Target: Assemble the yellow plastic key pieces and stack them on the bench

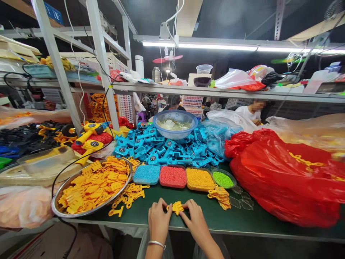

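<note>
At the front of the green table, a small yellow plastic toy part (178,207) with short prongs is held between my two hands. My left hand (159,222) pinches its left end between thumb and fingers. On the opposite end, the thumb and forefinger of my right hand (197,223) are closed on it. To the left, a round metal bowl (55,205) is heaped with flat yellow plastic pieces (94,185). Loose yellow pieces with ring ends (129,196) lie beside the bowl, and a small stack of similar yellow parts (220,196) lies right of my hands.
Behind my hands stand containers of blue beads (146,174), red beads (173,176), yellow beads (201,178) and green beads (223,179). Farther back are piled blue plastic parts (167,147) under a blue basin (175,135). A red bag (272,176) bulges at right; a black cable (78,158) hangs at left.
</note>
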Demonstrator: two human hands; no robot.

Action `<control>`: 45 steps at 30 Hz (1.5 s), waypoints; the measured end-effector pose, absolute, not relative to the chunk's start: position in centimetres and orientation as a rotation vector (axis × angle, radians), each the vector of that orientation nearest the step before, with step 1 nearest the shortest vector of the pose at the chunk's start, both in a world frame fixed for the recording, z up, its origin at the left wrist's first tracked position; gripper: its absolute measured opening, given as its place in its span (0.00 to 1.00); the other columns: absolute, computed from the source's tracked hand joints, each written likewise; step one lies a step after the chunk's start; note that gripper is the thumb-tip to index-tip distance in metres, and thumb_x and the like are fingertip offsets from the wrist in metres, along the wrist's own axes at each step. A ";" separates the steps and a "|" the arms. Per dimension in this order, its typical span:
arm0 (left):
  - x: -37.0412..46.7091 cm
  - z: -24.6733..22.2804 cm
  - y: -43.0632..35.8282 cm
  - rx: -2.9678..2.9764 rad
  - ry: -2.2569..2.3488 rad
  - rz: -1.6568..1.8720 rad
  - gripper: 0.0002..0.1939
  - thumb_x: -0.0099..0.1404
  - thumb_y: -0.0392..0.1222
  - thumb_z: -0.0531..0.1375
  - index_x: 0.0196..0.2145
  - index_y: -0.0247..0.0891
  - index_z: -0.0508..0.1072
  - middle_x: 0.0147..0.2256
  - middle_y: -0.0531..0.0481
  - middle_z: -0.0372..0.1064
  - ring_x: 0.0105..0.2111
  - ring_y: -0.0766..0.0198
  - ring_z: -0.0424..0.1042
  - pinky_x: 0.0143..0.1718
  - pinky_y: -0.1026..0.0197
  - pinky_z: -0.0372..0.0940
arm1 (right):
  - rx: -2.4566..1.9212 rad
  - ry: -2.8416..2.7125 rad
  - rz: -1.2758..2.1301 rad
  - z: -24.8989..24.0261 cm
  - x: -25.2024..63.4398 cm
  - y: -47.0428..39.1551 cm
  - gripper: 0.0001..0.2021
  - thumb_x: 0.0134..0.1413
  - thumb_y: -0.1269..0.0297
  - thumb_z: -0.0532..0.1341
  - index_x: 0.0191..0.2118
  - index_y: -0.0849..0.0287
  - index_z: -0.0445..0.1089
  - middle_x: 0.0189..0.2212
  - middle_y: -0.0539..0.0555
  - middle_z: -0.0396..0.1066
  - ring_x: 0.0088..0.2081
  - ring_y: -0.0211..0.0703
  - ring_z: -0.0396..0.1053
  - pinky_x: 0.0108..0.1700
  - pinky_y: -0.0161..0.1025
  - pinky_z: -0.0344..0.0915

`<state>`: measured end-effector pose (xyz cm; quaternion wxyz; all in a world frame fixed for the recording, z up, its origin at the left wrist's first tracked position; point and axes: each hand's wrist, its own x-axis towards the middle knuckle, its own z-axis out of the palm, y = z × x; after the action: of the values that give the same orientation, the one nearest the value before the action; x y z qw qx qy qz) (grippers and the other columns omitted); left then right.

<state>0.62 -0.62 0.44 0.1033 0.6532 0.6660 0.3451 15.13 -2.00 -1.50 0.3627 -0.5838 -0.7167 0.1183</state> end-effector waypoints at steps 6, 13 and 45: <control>0.8 0.4 -0.8 2.010 2.134 1.061 0.06 0.54 0.42 0.56 0.22 0.40 0.64 0.24 0.52 0.66 0.34 0.57 0.66 0.39 0.54 0.56 | -1.510 -1.861 0.316 -1.4 15.1 -2.1 0.02 0.53 0.66 0.58 0.32 0.56 0.64 0.32 0.50 0.67 0.36 0.42 0.66 0.38 0.38 0.59; 0.4 -0.4 -0.2 2.223 1.801 1.120 0.07 0.56 0.31 0.52 0.31 0.39 0.67 0.34 0.50 0.69 0.39 0.59 0.65 0.39 0.56 0.59 | -1.495 -1.869 0.303 -1.7 15.2 -2.0 0.02 0.53 0.66 0.58 0.32 0.57 0.64 0.32 0.50 0.66 0.36 0.42 0.66 0.38 0.38 0.59; -1.9 -0.6 -1.3 2.334 1.590 0.860 0.11 0.64 0.38 0.50 0.38 0.43 0.71 0.35 0.51 0.67 0.36 0.60 0.63 0.37 0.57 0.57 | -1.502 -1.978 0.329 2.9 12.7 0.8 0.09 0.58 0.66 0.51 0.31 0.58 0.67 0.30 0.51 0.69 0.34 0.39 0.67 0.35 0.33 0.59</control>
<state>-1.94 -1.33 -0.65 0.0947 0.7870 0.5361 0.2902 12.71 0.81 2.91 0.3129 -0.5694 -0.7499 0.1247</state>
